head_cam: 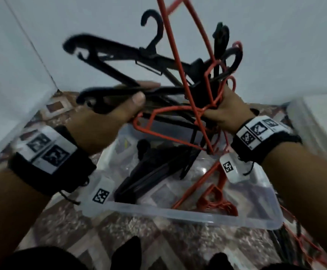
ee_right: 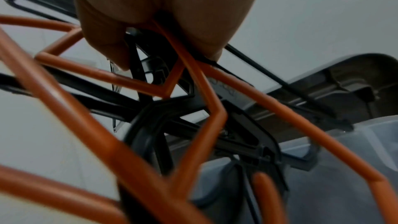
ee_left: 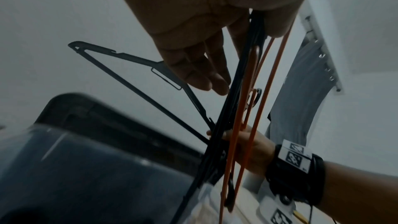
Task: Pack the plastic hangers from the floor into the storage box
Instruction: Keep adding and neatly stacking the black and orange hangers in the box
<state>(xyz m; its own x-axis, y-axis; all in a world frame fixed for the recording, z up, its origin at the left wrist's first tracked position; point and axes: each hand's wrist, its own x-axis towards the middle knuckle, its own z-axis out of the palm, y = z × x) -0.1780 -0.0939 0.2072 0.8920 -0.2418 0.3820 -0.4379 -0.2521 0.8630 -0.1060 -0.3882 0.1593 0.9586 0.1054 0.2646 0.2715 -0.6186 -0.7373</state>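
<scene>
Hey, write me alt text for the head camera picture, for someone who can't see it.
Two hands hold a tangled bundle of black and red plastic hangers above a clear storage box on a patterned floor: the left hand grips black ones, the right hand grips red and black ones. More hangers already lie inside the box.

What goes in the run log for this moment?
left hand: grips hangers | right hand: grips same bundle | bundle above box | box: some hangers inside

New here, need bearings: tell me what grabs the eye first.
A tangled bundle of hangers, black and red, held up by both hands: left hand grips its left end, right hand its right. Below it sits a clear box on the floor, with more hangers already inside.
</scene>
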